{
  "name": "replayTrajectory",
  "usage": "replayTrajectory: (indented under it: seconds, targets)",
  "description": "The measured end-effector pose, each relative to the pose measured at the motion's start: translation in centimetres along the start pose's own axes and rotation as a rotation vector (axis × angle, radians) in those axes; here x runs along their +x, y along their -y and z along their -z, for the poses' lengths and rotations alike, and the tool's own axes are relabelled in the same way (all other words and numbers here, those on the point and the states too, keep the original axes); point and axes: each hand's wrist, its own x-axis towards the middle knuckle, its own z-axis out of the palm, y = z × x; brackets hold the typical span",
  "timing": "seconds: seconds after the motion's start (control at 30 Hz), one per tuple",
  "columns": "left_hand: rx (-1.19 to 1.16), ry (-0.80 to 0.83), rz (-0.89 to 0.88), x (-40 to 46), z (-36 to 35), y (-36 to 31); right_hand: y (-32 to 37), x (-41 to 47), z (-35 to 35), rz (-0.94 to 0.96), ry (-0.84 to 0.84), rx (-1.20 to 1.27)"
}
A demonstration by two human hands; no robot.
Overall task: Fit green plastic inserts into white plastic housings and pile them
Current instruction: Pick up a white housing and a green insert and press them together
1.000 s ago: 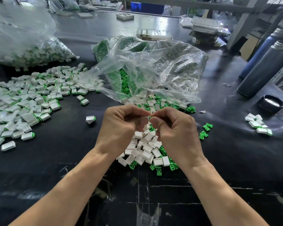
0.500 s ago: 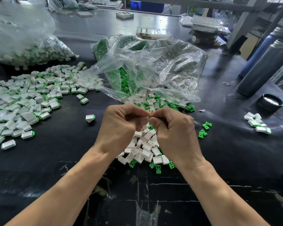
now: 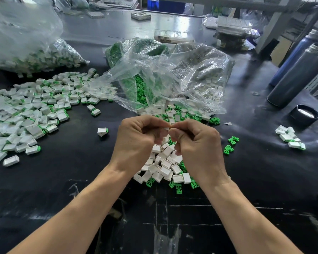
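Note:
My left hand (image 3: 136, 142) and my right hand (image 3: 198, 145) meet fingertip to fingertip above the black table, pinching a small white housing (image 3: 166, 128) between them; only its corner shows. No insert is visible in the fingers. Under the hands lies a heap of empty white housings (image 3: 165, 165) mixed with loose green inserts (image 3: 178, 189). A wide pile of fitted white-and-green pieces (image 3: 31, 114) spreads over the left of the table. One fitted piece (image 3: 102, 131) lies alone left of my left hand.
A clear open bag (image 3: 165, 77) holding green inserts and white housings lies behind the hands. A second full bag (image 3: 26, 43) sits far left. Two dark cylinders (image 3: 297, 74) and a black cap (image 3: 304, 114) stand right, near a few white housings (image 3: 289, 137).
Both hands have stayed together at the same spot, with only slight finger movement; the view has shifted a little.

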Motion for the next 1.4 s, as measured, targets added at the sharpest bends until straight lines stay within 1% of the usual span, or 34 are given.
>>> replayTrajectory:
  seconds: [0.13,0.23,0.3,0.4,0.5,0.63,0.77,0.93,1.03,1.13,1.3,1.4]
  targets:
    - [-0.102,0.007,0.063,0.5,0.4,0.1,0.4,0.2,-0.1,-0.146,0.023,0.367]
    - [-0.161,0.014,0.061,0.7,0.5,0.1,0.8,0.3,-0.2,-0.235,0.051,0.483]
    - [-0.175,0.048,0.060,0.5,0.2,0.0,0.9,0.3,-0.5,-0.315,0.089,0.534]
    - [-0.203,0.121,0.084,0.1,-0.6,0.0,1.3,0.1,-0.9,-0.371,0.122,0.531]
    - [-0.257,0.163,0.094,-0.4,-1.3,0.0,1.6,-0.2,-1.2,-0.324,0.072,0.486]
    - [-0.323,0.185,0.111,-0.7,-1.7,0.2,1.7,-0.4,-1.3,-0.270,0.061,0.448]
    - [-0.289,0.189,0.095,-0.8,-2.0,0.5,1.6,-0.2,-1.5,-0.233,0.028,0.449]
    - [-0.253,0.165,0.077,-0.8,-2.2,0.6,1.0,0.3,-2.1,-0.220,-0.069,0.277]
    - [-0.263,0.156,0.083,-0.9,-2.1,0.5,1.1,0.2,-2.4,-0.177,-0.083,0.219]
    - [-0.248,0.156,0.073,-0.8,-1.9,0.5,1.2,0.2,-2.4,-0.169,-0.073,0.257]
    - [-0.227,0.170,0.066,-0.7,-2.0,0.7,0.6,0.1,-2.3,-0.192,-0.041,0.435]
    - [-0.191,0.173,0.043,-0.7,-2.1,0.7,0.2,0.2,-2.2,-0.236,-0.047,0.428]
